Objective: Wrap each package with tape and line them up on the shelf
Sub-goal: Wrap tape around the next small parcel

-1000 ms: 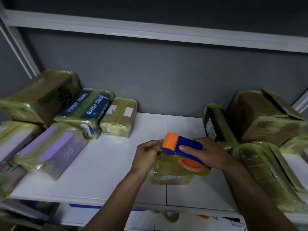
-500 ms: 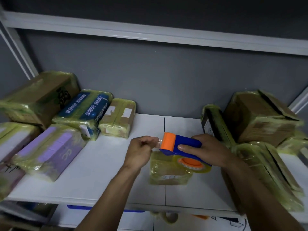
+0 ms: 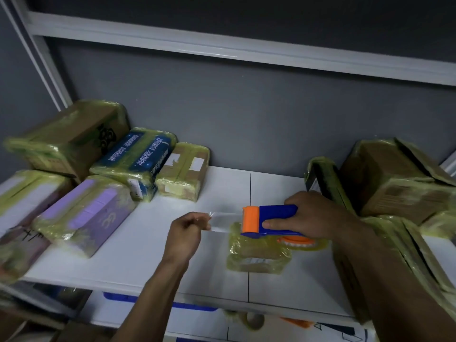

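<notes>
Head view: looks down on a flat white shelf board point(image 3: 197, 272) set against a grey wall. Near the middle, lying flat on the board, a small package wrapped in yellowish clear tape point(image 3: 256, 257). Just over its far edge, whether touching it or not cannot be told, a blue plastic tape dispenser with an orange roller head point(image 3: 269, 219). Gripped by the right hand point(image 3: 313, 215), fingers curled round the handle. To the left and apart from it, the left hand point(image 3: 185, 233), pinching the free end of a strip of clear tape point(image 3: 222, 222) stretched between hand and dispenser. At the left end, wrapped parcels close together: a lilac box point(image 3: 86, 213), a dark blue printed box point(image 3: 135, 159), a large brown carton point(image 3: 71, 137), a small brown carton point(image 3: 183, 169). At the right end, a pile of wrapped brown cartons point(image 3: 394, 178).
</notes>
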A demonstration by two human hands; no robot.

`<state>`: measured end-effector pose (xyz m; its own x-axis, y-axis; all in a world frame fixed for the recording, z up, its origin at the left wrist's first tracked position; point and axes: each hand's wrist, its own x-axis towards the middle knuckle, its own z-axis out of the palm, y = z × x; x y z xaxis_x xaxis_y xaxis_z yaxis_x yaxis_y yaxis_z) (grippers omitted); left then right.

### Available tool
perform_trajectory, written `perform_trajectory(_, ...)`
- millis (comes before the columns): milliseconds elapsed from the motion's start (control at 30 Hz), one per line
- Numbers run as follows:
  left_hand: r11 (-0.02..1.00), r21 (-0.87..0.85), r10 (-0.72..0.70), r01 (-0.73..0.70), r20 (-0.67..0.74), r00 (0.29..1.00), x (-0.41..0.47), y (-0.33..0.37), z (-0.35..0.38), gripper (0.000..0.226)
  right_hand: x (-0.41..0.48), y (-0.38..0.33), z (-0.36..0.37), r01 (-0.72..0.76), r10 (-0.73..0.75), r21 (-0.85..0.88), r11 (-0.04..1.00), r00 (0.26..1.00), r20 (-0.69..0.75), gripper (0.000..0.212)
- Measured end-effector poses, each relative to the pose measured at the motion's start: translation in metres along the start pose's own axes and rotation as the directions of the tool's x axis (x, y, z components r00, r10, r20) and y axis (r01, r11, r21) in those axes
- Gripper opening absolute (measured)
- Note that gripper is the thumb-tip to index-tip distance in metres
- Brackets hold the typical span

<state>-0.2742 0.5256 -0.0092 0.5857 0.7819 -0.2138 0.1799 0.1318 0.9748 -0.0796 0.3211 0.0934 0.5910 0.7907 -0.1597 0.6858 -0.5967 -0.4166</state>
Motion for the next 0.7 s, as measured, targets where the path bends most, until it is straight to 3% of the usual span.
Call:
perform_trajectory(167, 0.993, -0.082, -0.082, 0.084, 0.028, 0.996, -0.008, -0.026, 0.001, 0.002, 0.005, -0.015, 0.000, -0.031, 0.036, -0.143, 0.989, 0.999, 0.033, 0.075)
perform_trajectory(467, 0.998, -0.056, -0.027, 0.028, 0.018, 0.999, -0.001, -0.045, 0.005, 0.020, 0.027, -0.033, 0.014, -0.114, 0.140, -0.330, 0.937, 0.989, 0.053, 0.084)
perform_trajectory(700, 1.000, 0.010, -0.011, 0.010, 0.071, 0.997, 0.007, -0.064, 0.015, 0.013, 0.037, -0.036, 0.030, -0.172, 0.219, -0.411, 0.895, 0.973, 0.069, 0.084)
